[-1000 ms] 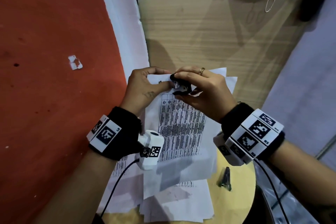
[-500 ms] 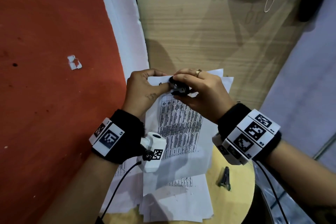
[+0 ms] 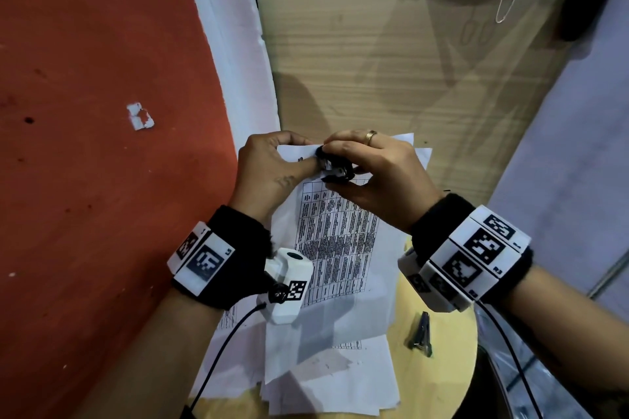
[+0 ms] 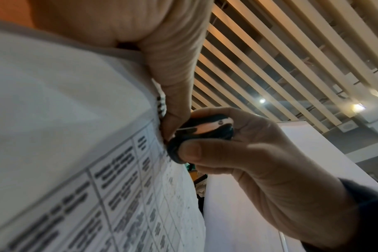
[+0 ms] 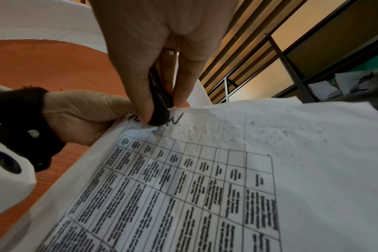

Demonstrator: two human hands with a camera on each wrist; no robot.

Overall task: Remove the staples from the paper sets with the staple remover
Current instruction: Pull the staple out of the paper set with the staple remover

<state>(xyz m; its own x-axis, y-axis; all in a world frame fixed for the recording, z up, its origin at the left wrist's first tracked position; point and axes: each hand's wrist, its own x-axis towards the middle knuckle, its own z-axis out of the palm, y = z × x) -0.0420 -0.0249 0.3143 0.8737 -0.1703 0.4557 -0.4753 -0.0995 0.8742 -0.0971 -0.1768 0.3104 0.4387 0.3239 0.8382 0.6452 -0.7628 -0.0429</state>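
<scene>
- Paper set is held up off the round table by its top-left corner; the corner is pinched by the left hand, thumb on the printed face, fingers curled behind the top edge.
- Staple remover is gripped in the right hand, thumb below and fingers above, squeezed; its tip is pressed onto the sheet's top margin right next to the left thumb. Seen from the left wrist, metal blades show between the black grips.
- The staple itself can't be made out, prob. hidden under the tool tip.
- Room: red wall close on the left, wood panel behind; the right side is more open. Lower sheet edge hangs over more loose sheets stacked on the table.
- A dark clip-like tool lies on bare tabletop right of the stack, well apart from the hands.
- Vs 1.0 s ago: both hands sit slightly lower in frame, same grips, remover at the same corner; no visible shift of paper or clip.
- Writing: printed table w/ rows of text, too blurred to read; a handwritten mark at the top margin is partly covered by the remover, not legible. Wrist bands carry square coded markers.
</scene>
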